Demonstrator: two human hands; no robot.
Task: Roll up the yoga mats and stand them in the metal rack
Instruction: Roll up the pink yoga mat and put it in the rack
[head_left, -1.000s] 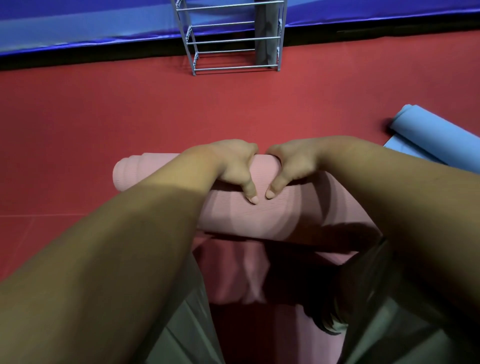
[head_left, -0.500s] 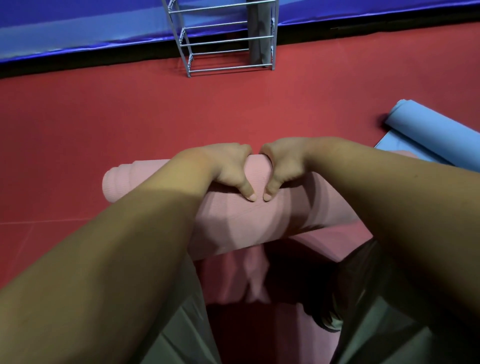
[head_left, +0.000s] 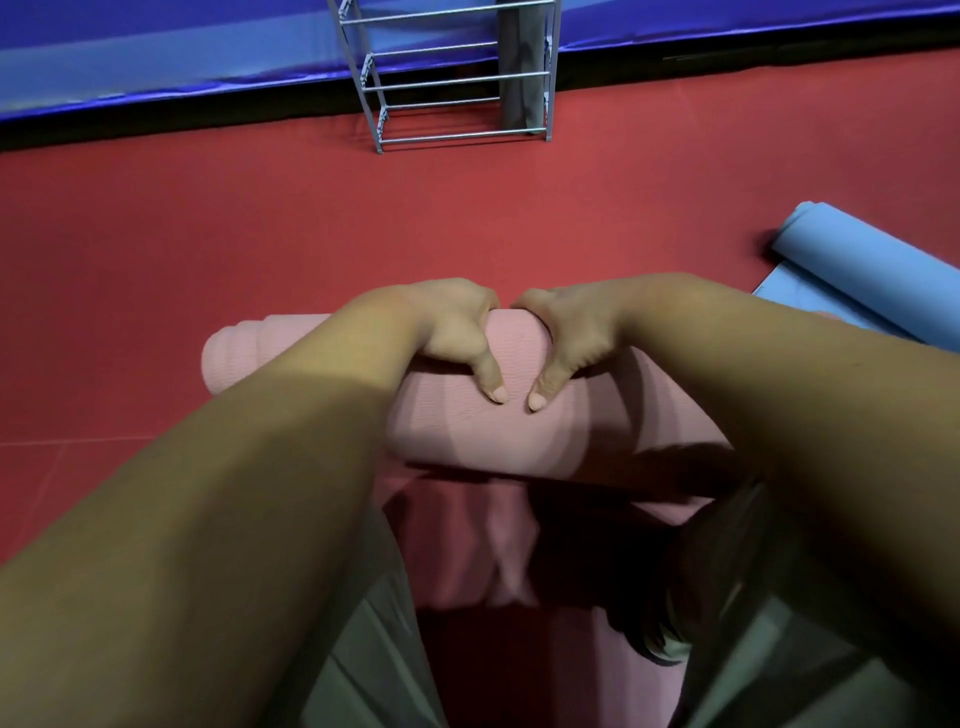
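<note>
Two hands (head_left: 451, 332) (head_left: 574, 332) on one pink mat (head_left: 467, 436)

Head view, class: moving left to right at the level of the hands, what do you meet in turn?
pink yoga mat, its rolled end → left hand → right hand → blue yoga mat

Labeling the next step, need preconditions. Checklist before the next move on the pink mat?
1. Left hand and right hand grip the pink mat roll: ok.
2. Rolled to the end: not ok, flat tail lies toward the person.
3. Roll ends flush: left end stepped, not ok; right end hidden, cannot tell.
4. Room in metal rack: ok, one grey mat stands at its right.
5. Blue mat off the path: ok, lies to the right.
</note>
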